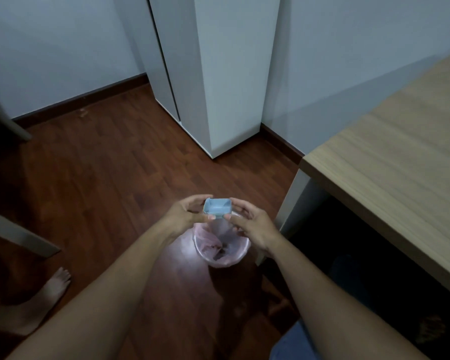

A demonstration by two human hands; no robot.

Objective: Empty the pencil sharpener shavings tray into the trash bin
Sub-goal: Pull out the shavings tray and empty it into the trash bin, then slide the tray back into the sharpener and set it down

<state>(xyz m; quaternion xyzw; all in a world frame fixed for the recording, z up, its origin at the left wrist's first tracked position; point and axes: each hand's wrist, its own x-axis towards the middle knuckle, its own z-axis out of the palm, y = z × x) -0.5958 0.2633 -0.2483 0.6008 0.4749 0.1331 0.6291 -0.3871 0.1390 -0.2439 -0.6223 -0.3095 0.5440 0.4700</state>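
- Both hands out front, and the little blue tray [217, 208] is pinched between them, open side facing up at the camera.
- Left hand [186, 216] grips the tray's left side, thumb at its near corner.
- Right hand [252, 226] clamps the right side.
- Tray sits just above the bin [222, 246], pink liner showing.
- Desk [390, 162] off to the right.

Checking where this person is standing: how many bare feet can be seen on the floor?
2: one bare foot on the dark wooden floor at lower left, another bare foot, dim, in shadow under the light wooden desk at lower right.
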